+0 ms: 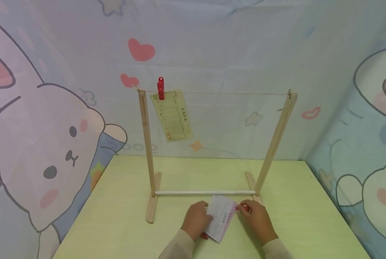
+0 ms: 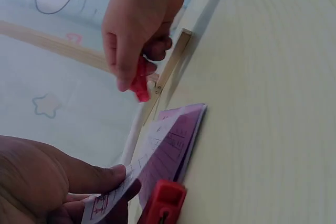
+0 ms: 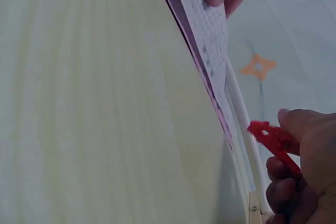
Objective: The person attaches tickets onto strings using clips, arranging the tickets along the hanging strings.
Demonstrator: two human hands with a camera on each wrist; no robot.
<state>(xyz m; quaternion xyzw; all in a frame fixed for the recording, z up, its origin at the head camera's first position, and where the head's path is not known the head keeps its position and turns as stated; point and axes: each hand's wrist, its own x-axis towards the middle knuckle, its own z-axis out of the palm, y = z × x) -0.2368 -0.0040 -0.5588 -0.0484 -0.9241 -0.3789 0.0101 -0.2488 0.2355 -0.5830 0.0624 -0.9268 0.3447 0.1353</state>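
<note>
My left hand [image 1: 196, 219] pinches a printed white-and-pink form slip [image 1: 220, 216] between thumb and fingers, low over the table's front. In the left wrist view, its white top sheet [image 2: 137, 174] stands raised off pink sheets [image 2: 181, 129] beneath. My right hand [image 1: 257, 221], just right of the slip, grips a red plastic clip [image 3: 275, 140] between thumb and fingers. A second red clip [image 2: 165, 203] sits by the slip's near edge; whether it bites the paper, I cannot tell. On the string hangs a yellowish form [image 1: 173, 117], held by another red clip [image 1: 161, 89].
A wooden frame [image 1: 149, 151] stands on the pale table [image 1: 115, 208]. Its string [image 1: 225, 93] runs between two posts, and a white bar [image 1: 206, 192] joins their feet just behind my hands. Behind the table hangs a cartoon-printed cloth [image 1: 219, 46].
</note>
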